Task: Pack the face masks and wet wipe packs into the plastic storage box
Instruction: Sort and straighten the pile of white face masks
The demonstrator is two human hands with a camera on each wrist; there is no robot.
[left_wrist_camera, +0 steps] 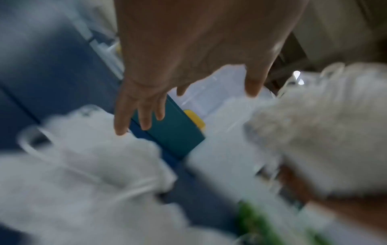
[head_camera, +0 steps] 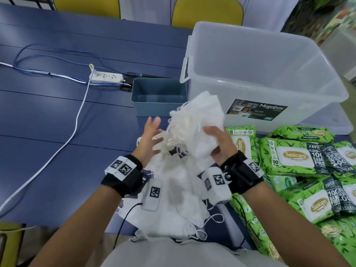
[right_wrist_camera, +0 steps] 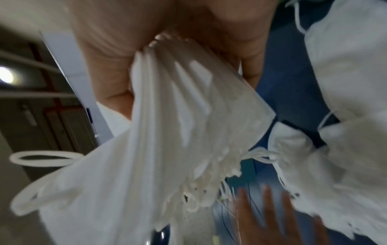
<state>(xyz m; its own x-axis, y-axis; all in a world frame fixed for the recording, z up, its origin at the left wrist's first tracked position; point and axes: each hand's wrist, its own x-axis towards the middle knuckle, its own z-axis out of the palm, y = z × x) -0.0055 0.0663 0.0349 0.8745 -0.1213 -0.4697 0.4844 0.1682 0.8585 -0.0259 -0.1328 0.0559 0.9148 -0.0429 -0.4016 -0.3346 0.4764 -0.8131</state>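
Observation:
My right hand [head_camera: 217, 143] grips a thick stack of white face masks [head_camera: 200, 120], lifted above the table just in front of the clear plastic storage box [head_camera: 269, 78]. In the right wrist view the stack of masks [right_wrist_camera: 178, 124] fans out from my right hand [right_wrist_camera: 167, 41], ear loops dangling. My left hand [head_camera: 152, 135] is spread with straight fingers beside the stack's loops, holding nothing; the left wrist view shows the left hand [left_wrist_camera: 167, 82] the same way. A loose pile of more masks [head_camera: 173, 199] lies below my wrists. Green wet wipe packs [head_camera: 296, 158] are heaped to the right.
A small teal bin [head_camera: 159, 97] stands left of the storage box. A white power strip [head_camera: 107, 78] with cables lies further left on the blue table [head_camera: 48, 122]. Two yellow chairs [head_camera: 208, 12] stand behind the table.

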